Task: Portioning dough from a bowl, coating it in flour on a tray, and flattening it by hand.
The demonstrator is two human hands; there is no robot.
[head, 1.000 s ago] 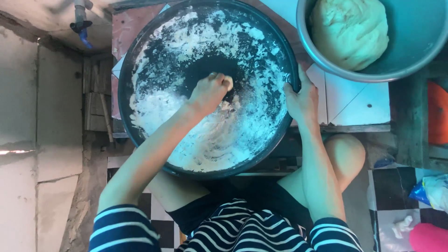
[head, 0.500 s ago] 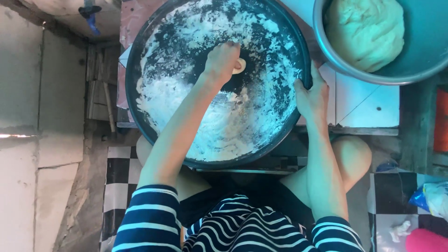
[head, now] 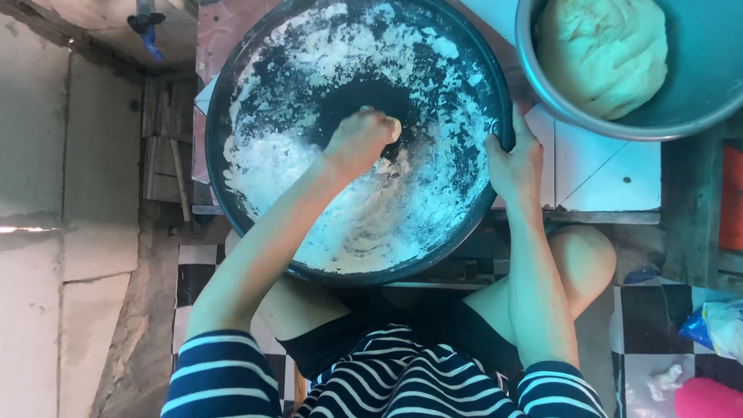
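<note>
A large black round pan (head: 232, 85) smeared with white flour and dough residue fills the middle of the view. My left hand (head: 362, 139) is a closed fist pressed down near the pan's centre, with a small pale bit of dough showing at the knuckles. My right hand (head: 515, 159) grips the pan's right rim. A big ball of pale dough (head: 600, 54) rests in a metal bowl (head: 696, 108) at the upper right, apart from both hands.
The pan sits on a low tiled stand (head: 611, 174) above my knees (head: 584, 259). Checkered floor tiles (head: 642, 317), a blue bag (head: 716, 325) and a pink object (head: 708, 399) lie at the lower right. A concrete wall (head: 70, 193) runs along the left.
My left fist moved from the pan's centre up and right, then back down toward the centre. My right hand stayed on the rim.
</note>
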